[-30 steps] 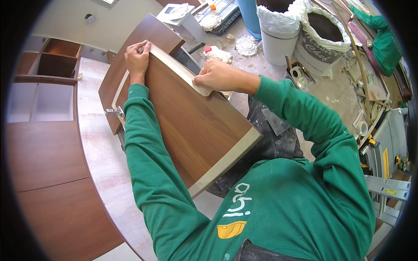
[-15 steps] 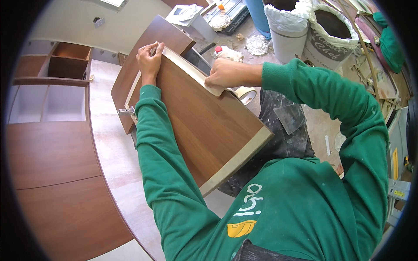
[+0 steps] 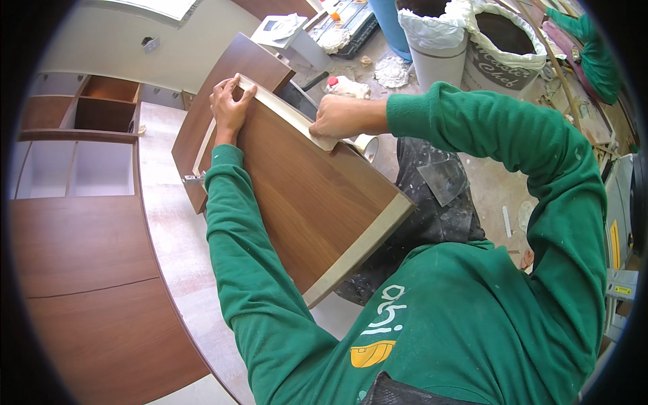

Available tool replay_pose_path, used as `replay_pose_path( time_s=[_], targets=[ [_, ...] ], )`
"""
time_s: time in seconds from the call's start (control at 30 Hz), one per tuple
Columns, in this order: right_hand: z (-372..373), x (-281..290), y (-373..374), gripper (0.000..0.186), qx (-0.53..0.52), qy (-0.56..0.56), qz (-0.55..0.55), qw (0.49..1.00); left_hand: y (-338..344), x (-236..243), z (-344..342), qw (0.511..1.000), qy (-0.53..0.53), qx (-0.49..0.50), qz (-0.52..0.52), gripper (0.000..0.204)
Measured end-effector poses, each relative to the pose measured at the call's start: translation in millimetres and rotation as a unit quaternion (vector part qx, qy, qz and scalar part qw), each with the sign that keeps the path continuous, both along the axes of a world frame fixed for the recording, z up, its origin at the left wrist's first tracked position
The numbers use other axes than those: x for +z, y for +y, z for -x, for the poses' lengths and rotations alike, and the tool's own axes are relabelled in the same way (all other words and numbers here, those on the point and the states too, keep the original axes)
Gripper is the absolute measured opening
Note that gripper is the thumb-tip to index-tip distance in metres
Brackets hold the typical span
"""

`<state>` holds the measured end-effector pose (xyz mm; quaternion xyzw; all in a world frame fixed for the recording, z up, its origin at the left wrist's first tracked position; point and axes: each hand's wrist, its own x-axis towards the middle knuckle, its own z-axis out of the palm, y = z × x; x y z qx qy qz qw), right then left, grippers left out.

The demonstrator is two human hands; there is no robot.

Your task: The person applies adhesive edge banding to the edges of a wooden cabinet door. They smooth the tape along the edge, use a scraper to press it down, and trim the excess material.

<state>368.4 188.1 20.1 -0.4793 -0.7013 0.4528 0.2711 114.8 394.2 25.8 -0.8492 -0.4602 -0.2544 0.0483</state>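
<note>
A brown wood-grain door panel (image 3: 304, 196) lies tilted before me, with pale masking tape (image 3: 358, 253) along its near short edge. Another pale tape strip (image 3: 282, 106) runs down its far right edge. At the far corner, my left hand (image 3: 228, 108) is closed, thumb and fingers curled round the strip's end and the panel's edge. My right hand (image 3: 336, 117) is closed on the strip farther down the same edge. Just beneath it, partly hidden by the panel, is a tape roll (image 3: 366, 144). A metal hinge (image 3: 194, 178) shows left of the panel.
Another brown panel (image 3: 250, 59) lies beyond. A long whitish countertop (image 3: 172, 202) and brown cabinets (image 3: 88, 243) stand to the left. Two lined bins (image 3: 439, 64) and a blue barrel (image 3: 390, 30) are at the far right. A person in green (image 3: 597, 64) is at the upper right.
The view has shifted slightly. My right hand has moved a little toward my left hand relative to the panel's edge, still on the tape; my left hand keeps to the corner.
</note>
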Motion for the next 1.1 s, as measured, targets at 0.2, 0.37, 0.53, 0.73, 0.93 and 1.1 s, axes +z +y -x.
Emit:
replay_pose_path(
  time_s=[0.2,0.37,0.53,0.73,0.93,1.1],
  targets=[
    [0,-1,0,0.035,0.005,-0.035,-0.038,0.999,7,-3,5,1.0,-0.003,-0.008,-0.006,0.065],
    [-1,0,5,0.019,0.05,-0.145,-0.07,0.986,6,-4,1,1.0,-0.008,-0.003,0.0,0.066],
    [0,7,-1,0.026,0.031,-0.102,-0.028,0.994,5,-4,5,1.0,-0.001,0.002,-0.002,0.066],
    [0,1,3,0.035,0.008,-0.057,-0.024,0.998,9,-5,3,1.0,-0.009,-0.01,-0.007,0.066],
    [1,1,0,0.035,-0.007,-0.017,0.024,1.0,9,-5,5,1.0,-0.016,-0.013,-0.008,0.067],
    [0,2,0,0.037,-0.005,-0.03,0.0,1.0,7,-5,3,1.0,-0.016,-0.005,-0.002,0.068]
  ],
)
